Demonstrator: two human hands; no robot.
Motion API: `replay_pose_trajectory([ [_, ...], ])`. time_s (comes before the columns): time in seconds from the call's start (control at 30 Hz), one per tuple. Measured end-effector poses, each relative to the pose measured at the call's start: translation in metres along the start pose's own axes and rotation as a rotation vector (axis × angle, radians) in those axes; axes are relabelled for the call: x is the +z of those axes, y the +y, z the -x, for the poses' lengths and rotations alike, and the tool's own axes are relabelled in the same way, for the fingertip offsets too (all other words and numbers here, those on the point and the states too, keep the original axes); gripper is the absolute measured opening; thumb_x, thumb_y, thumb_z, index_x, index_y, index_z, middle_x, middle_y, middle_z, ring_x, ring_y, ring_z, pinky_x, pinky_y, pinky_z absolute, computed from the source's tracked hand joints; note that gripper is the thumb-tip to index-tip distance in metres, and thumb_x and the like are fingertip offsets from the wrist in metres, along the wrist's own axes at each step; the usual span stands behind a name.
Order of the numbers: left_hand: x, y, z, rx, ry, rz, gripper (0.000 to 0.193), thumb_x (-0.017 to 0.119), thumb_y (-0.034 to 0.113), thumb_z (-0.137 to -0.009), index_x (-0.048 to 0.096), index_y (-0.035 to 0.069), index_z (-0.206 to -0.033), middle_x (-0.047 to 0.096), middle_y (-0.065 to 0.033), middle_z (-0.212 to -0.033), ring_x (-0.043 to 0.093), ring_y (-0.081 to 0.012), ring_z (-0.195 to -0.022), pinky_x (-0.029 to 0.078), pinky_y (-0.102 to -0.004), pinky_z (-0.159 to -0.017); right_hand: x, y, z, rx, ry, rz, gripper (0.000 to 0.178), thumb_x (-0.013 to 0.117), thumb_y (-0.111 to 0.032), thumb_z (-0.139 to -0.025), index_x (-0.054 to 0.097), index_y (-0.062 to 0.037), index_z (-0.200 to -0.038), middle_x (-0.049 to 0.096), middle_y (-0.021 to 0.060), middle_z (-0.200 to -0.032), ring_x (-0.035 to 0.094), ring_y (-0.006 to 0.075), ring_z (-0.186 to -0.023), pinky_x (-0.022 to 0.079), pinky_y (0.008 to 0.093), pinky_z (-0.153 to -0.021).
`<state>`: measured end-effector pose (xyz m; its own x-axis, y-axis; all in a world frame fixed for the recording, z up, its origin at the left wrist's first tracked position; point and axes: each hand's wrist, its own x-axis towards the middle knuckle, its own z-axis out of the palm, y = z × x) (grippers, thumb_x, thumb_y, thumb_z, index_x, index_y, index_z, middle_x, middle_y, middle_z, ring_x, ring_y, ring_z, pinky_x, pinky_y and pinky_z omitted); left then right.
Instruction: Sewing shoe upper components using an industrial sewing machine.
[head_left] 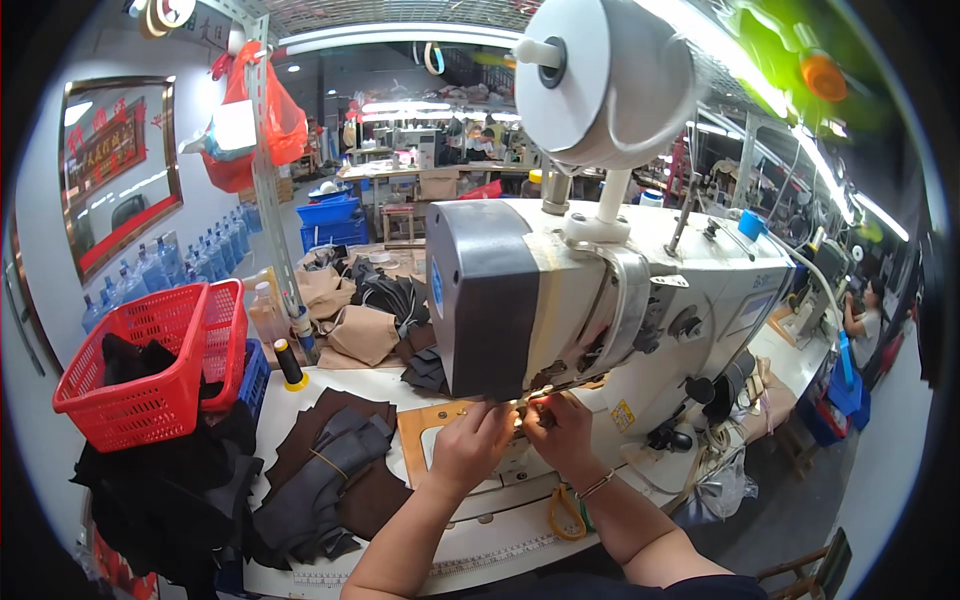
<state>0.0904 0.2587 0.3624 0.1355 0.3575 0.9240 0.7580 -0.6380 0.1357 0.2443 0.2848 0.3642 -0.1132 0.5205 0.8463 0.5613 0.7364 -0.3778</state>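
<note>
- Our left hand (pixel 470 440) is curled at the needle area of the sewing machine (pixel 590 300), fingertips pinched together; whatever they nip is too small to make out.
- Our right hand (pixel 562 425) sits just beside it, fingers bunched under the machine head; we cannot tell what they grip, if anything.
- Under both hands lies a flat tan leather piece (pixel 425 432) on the machine bed; we judge it light, pliable yet firm enough to keep its shape, best held at its edges near the needle.
- Near the right wrist, yellow-handled scissors (pixel 563 512) rest on the table edge.
- To the left lies a bundle of dark brown and grey leather cuts (pixel 330 470), banded together, soft and floppy-looking.
- Further left a red plastic basket (pixel 160 365) holds dark material.
</note>
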Motion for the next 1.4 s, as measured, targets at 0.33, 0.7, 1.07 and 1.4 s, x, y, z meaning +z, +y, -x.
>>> replay_pose_trajectory([
  [0.33,-0.003,0.01,-0.006,0.364,-0.07,0.043,0.019,0.072,0.008,-0.066,0.065,0.014,-0.083,0.059,0.0021,-0.075,0.056,-0.0131,-0.06,0.045,-0.0264,-0.05,-0.044,0.031,0.036,0.285,0.034,-0.131,0.009,0.064,-0.002,-0.074,0.06,-0.0056,-0.081,0.055,0.0037,-0.063,0.052,0.011,-0.052,0.044,0.0237,-0.051],
  [0.7,0.036,0.034,0.047,0.376,-0.286,0.18,0.017,0.068,0.006,-0.068,0.064,0.012,-0.083,0.059,-0.0016,-0.077,0.061,-0.0205,-0.074,0.05,-0.0313,-0.063,-0.18,0.098,0.058,0.365,0.586,0.017,0.016,0.046,-0.007,-0.093,0.056,-0.002,-0.105,0.056,0.0091,-0.077,0.055,0.015,-0.065,0.044,0.0263,-0.059],
  [1.07,-0.033,0.098,0.105,-0.325,-0.698,-0.076,0.015,0.065,0.009,-0.078,0.063,0.005,-0.092,0.061,-0.0115,-0.089,0.059,-0.0302,-0.084,0.048,-0.0391,-0.074,-0.274,0.15,-0.027,0.026,0.47,0.107,0.049,0.041,-0.004,-0.091,0.028,0.0018,-0.137,0.049,0.0221,-0.127,0.045,0.0352,-0.122,0.037,0.0379,-0.099],
  [1.4,-0.1,0.098,0.177,-0.382,-0.455,-0.454,0.011,0.067,0.011,-0.076,0.064,0.007,-0.086,0.064,-0.0114,-0.085,0.06,-0.0311,-0.079,0.048,-0.0404,-0.072,-0.273,0.161,-0.052,-0.17,0.386,0.424,0.056,0.046,0.009,-0.08,0.031,0.004,-0.134,0.049,0.0215,-0.127,0.046,0.0378,-0.12,0.039,0.0414,-0.099],
])
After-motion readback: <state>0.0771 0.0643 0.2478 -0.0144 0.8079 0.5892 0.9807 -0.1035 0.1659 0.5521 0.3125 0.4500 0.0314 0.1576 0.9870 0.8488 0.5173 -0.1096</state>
